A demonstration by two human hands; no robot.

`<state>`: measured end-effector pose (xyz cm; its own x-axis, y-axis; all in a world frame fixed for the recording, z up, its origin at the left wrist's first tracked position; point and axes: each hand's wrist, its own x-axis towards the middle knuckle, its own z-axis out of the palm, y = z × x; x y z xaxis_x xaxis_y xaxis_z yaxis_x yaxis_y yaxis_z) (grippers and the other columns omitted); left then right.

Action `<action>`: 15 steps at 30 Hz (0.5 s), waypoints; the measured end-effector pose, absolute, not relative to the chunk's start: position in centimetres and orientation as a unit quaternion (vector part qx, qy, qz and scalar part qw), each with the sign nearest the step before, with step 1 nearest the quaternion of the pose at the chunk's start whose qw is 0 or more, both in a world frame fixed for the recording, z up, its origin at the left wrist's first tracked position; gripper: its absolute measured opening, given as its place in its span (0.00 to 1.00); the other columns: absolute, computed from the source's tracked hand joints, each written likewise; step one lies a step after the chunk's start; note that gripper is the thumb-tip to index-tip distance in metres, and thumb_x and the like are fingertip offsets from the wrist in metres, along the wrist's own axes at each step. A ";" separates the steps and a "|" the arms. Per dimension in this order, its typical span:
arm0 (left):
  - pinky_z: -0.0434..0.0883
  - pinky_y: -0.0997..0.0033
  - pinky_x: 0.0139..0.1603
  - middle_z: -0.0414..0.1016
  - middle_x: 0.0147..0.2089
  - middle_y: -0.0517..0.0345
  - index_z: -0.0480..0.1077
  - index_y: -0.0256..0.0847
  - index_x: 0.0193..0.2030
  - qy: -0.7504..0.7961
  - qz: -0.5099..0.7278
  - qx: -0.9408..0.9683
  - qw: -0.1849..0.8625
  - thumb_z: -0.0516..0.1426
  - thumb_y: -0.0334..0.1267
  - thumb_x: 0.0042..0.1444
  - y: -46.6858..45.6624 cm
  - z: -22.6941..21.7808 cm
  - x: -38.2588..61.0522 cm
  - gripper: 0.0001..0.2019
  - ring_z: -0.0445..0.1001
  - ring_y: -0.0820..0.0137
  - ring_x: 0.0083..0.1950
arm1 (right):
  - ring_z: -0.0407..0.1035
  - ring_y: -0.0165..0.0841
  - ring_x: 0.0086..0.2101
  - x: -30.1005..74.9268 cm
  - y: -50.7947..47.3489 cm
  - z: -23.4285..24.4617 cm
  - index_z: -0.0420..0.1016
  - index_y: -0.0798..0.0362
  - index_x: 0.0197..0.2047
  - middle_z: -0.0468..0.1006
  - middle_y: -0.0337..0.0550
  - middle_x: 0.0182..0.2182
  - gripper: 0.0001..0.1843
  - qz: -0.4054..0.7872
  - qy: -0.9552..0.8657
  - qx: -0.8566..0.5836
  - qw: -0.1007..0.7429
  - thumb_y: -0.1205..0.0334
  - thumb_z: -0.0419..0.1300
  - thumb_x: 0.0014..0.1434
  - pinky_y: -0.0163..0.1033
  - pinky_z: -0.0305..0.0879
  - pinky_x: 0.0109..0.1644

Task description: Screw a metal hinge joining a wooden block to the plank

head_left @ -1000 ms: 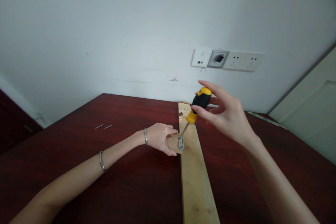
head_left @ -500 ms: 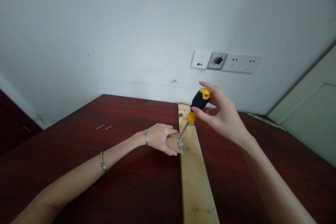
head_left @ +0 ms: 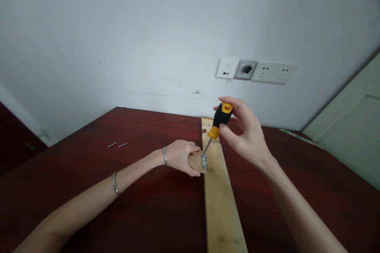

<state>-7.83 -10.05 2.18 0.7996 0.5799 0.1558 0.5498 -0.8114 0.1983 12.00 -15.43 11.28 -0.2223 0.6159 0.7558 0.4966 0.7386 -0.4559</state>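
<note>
My left hand (head_left: 182, 156) is closed around a small wooden block (head_left: 195, 161), thumb on the near side and fingers on the far side. The block sits against a long pale wooden board (head_left: 221, 193). A small metal hinge (head_left: 204, 162) lies where block and board meet. My right hand (head_left: 245, 128) grips a yellow and black screwdriver (head_left: 222, 115) by its handle, thumb and fingers on either side. The shaft slants down to the left, and its tip meets the far end of the hinge. Any screw under the tip is too small to make out.
Two screws or nails (head_left: 117, 144) lie on the dark red table (head_left: 133, 126) to the left. A white wall with sockets (head_left: 271, 72) rises behind the table. A thin flat strip (head_left: 301, 138) lies near the back right edge.
My right hand has shifted a little left and turned the screwdriver, whose handle now stands more upright. My left hand and the block have stayed in place.
</note>
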 end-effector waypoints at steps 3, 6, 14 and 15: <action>0.69 0.70 0.35 0.74 0.35 0.55 0.72 0.39 0.41 0.303 0.109 0.944 0.068 0.62 0.64 0.38 -9.9 2.4 -8.0 0.31 0.75 0.63 0.34 | 0.69 0.37 0.44 11.5 -15.1 11.8 0.67 0.47 0.54 0.71 0.45 0.46 0.23 0.030 -0.772 -0.381 0.509 0.60 0.62 0.54 0.44 0.72 0.44; 0.69 0.70 0.35 0.75 0.36 0.56 0.72 0.39 0.42 0.308 0.110 0.942 0.078 0.62 0.63 0.38 -9.8 2.5 -8.1 0.31 0.75 0.63 0.34 | 0.68 0.35 0.39 11.2 -14.2 12.3 0.72 0.48 0.48 0.71 0.45 0.42 0.18 -0.005 -0.746 -0.407 0.527 0.58 0.63 0.53 0.41 0.71 0.37; 0.69 0.70 0.35 0.74 0.35 0.56 0.72 0.40 0.42 0.303 0.121 0.943 0.071 0.63 0.63 0.39 -9.8 2.8 -8.2 0.31 0.75 0.64 0.34 | 0.68 0.37 0.45 11.3 -12.4 12.3 0.69 0.46 0.50 0.74 0.43 0.46 0.21 0.077 -0.713 -0.400 0.570 0.64 0.61 0.51 0.44 0.70 0.43; 0.69 0.70 0.35 0.74 0.35 0.56 0.72 0.40 0.42 0.305 0.118 0.943 0.066 0.63 0.63 0.39 -9.8 2.9 -8.2 0.31 0.75 0.64 0.34 | 0.68 0.37 0.43 11.5 -12.3 12.2 0.70 0.46 0.50 0.73 0.43 0.46 0.21 0.060 -0.709 -0.410 0.571 0.61 0.63 0.51 0.43 0.70 0.41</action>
